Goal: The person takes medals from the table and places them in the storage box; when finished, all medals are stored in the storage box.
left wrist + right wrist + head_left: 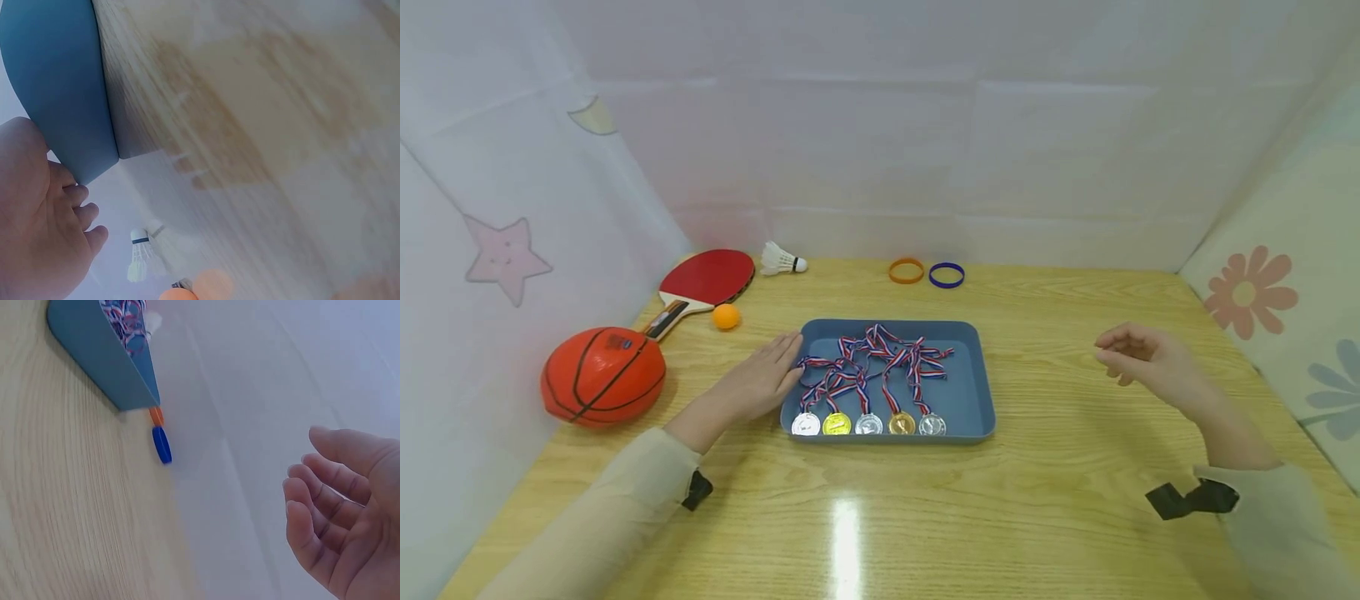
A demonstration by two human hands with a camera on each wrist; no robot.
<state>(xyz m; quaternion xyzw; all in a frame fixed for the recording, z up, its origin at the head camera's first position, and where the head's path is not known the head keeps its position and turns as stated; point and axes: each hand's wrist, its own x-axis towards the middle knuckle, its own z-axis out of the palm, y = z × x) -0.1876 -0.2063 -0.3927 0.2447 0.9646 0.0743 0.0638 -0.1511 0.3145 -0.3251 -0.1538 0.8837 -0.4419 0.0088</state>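
Note:
A blue-grey tray sits mid-table. Several medals line its front edge, silver and gold in colour, their striped ribbons bunched behind them. My left hand lies along the tray's left side, fingers extended and touching the rim; in the left wrist view its fingers reach the tray's outer wall. Off to the right of the tray, above the table, my right hand holds nothing. Its fingers are loosely bent, with space between thumb and fingertips, as the right wrist view also shows.
On the left are a red basketball, a red table tennis bat and an orange ball. Toward the back lie a shuttlecock, an orange wristband and a blue wristband. Patterned cloth hangs around the table.

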